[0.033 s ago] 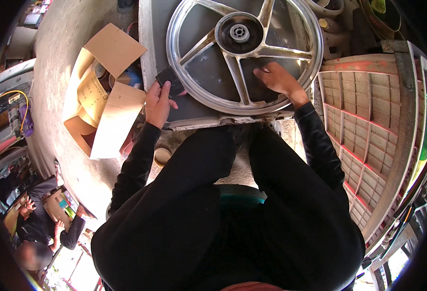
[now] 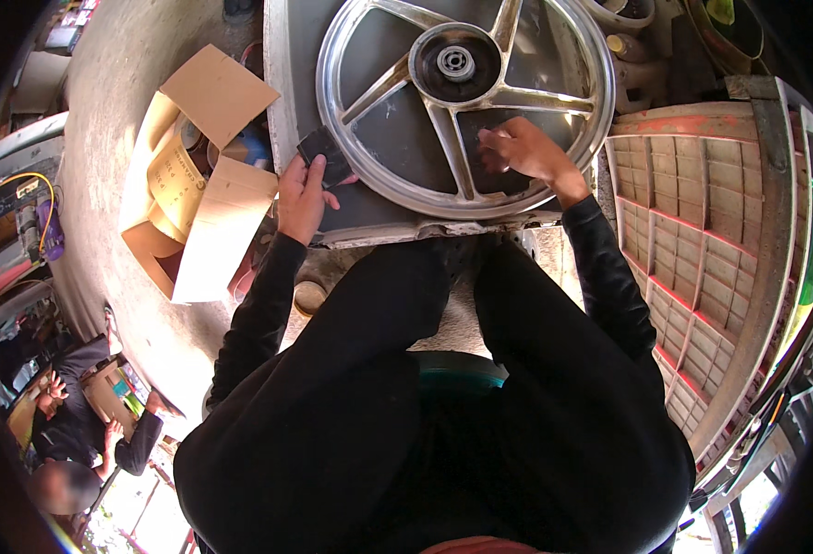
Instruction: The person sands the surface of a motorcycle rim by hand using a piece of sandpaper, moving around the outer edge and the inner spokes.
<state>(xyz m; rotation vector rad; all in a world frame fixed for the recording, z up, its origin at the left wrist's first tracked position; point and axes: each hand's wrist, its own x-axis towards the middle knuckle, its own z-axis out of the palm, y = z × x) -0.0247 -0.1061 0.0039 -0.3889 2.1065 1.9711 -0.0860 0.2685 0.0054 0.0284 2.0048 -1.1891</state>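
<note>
A silver spoked motorcycle wheel rim [image 2: 450, 152] lies flat on a dark-topped, pale-edged work surface [image 2: 358, 220], its round hub [image 2: 455, 63] toward the far side. Beside the rim's near left edge, my left hand [image 2: 301, 196] is closed on a black square sheet [image 2: 325, 155], thumb on top. My right hand [image 2: 531, 152] reaches over the near right of the rim, into the gap between two spokes. Its fingers are bent and partly smeared by motion, so whether they hold anything cannot be made out.
Left of the work surface stands an open cardboard box [image 2: 226, 226] with a tan printed roll [image 2: 176, 175] inside. A wooden-framed wire-grid panel [image 2: 688, 222] leans at the right. Another person [image 2: 78, 406] sits at the far lower left.
My right hand has shifted slightly, and its lower fingers now look blurred. My left hand and the wheel rim stay almost still.
</note>
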